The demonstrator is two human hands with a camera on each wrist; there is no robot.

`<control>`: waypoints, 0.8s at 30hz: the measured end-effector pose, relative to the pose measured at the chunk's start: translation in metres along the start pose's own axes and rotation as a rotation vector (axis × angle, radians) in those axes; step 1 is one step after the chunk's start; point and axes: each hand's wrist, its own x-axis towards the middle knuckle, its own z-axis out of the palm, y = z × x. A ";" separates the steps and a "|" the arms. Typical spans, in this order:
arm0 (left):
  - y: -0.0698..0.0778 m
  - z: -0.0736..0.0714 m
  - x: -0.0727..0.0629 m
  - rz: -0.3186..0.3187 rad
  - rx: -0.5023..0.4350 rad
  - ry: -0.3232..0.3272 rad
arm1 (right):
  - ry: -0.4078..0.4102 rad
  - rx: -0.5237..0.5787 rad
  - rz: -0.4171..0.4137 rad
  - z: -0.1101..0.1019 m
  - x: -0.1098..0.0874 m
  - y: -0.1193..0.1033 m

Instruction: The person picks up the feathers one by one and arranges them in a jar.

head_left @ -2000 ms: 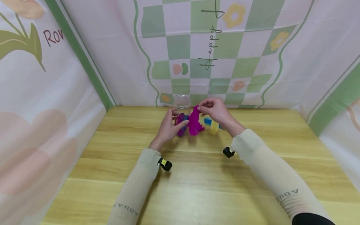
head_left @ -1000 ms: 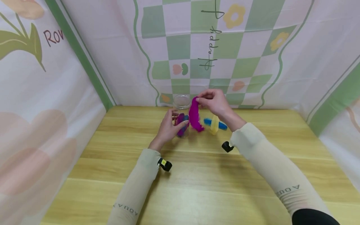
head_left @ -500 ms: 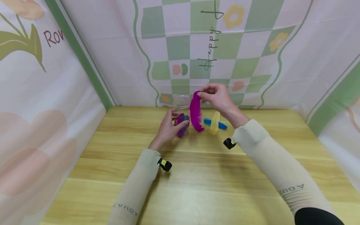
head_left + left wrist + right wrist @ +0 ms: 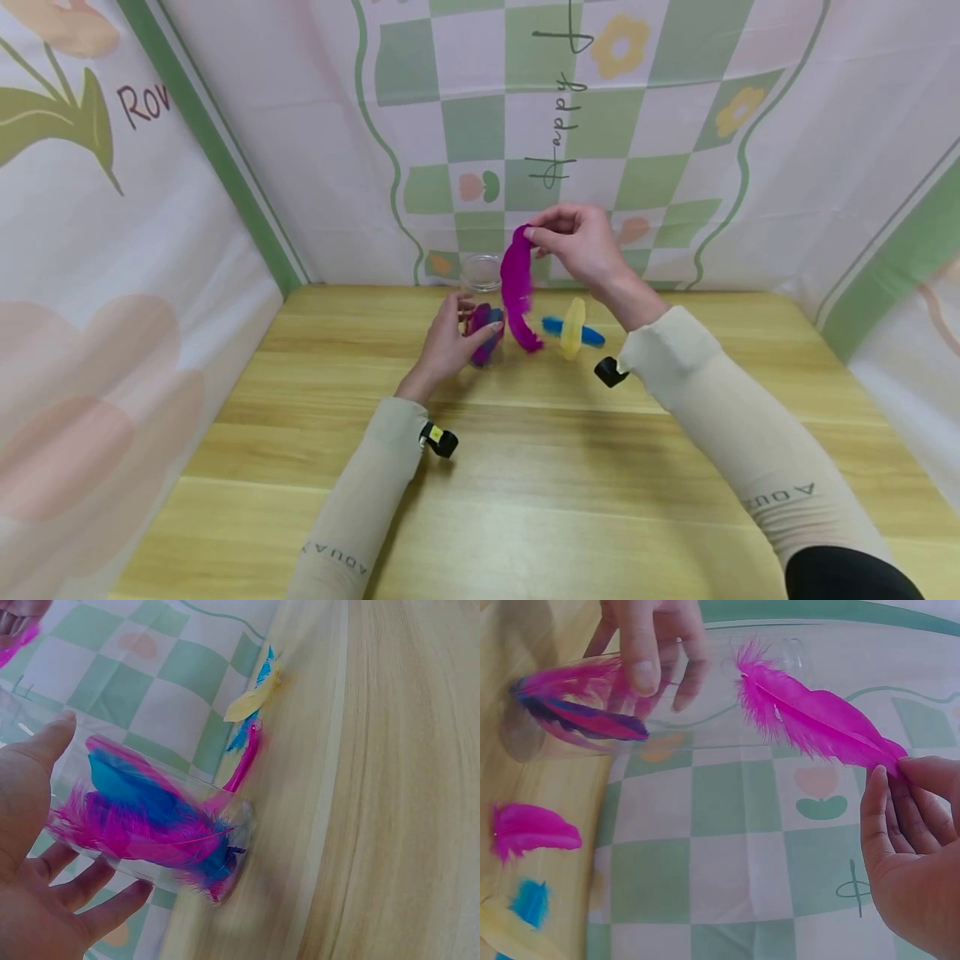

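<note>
Nearest, two cream sleeves [image 4: 352,500] reach forward over the wood-grain surface [image 4: 480,500]. The left hand [image 4: 447,340] comes first, thumb on one side of an upright clear jar [image 4: 480,288] and loosely curved fingers round the other. A bundle of magenta and blue feathers [image 4: 150,817] fills the jar's lower part. Right of the jar, a small magenta feather [image 4: 536,829] lies on the surface; farther right, a yellow feather [image 4: 573,329] lies across a blue feather [image 4: 593,337].

Higher up, the right hand [image 4: 588,246] pinches a large magenta feather [image 4: 832,724] by its smooth tip, thumb against fingertips with no gap beyond the vane. The relation that seems to matter is between this feather's free end and the jar's mouth. Its long axis slants down from the right fingers toward the jar, the downy quill end lowest, close to the rim on the right; whether they touch, I cannot tell. Behind hangs a green-and-white checked cloth [image 4: 476,129].
</note>
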 end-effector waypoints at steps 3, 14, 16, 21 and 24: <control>0.000 0.000 0.000 0.002 -0.001 -0.002 | 0.006 0.002 -0.009 0.000 0.001 -0.003; 0.001 -0.001 0.000 -0.005 -0.005 -0.008 | 0.046 0.052 -0.061 0.003 0.005 -0.019; 0.001 -0.001 0.000 -0.009 -0.006 -0.009 | 0.053 0.061 -0.074 0.005 0.007 -0.022; 0.000 0.000 0.000 -0.013 0.001 -0.007 | 0.089 0.082 -0.105 0.010 0.011 -0.028; 0.000 0.000 -0.001 -0.015 0.002 -0.007 | 0.127 0.119 -0.120 0.013 0.014 -0.029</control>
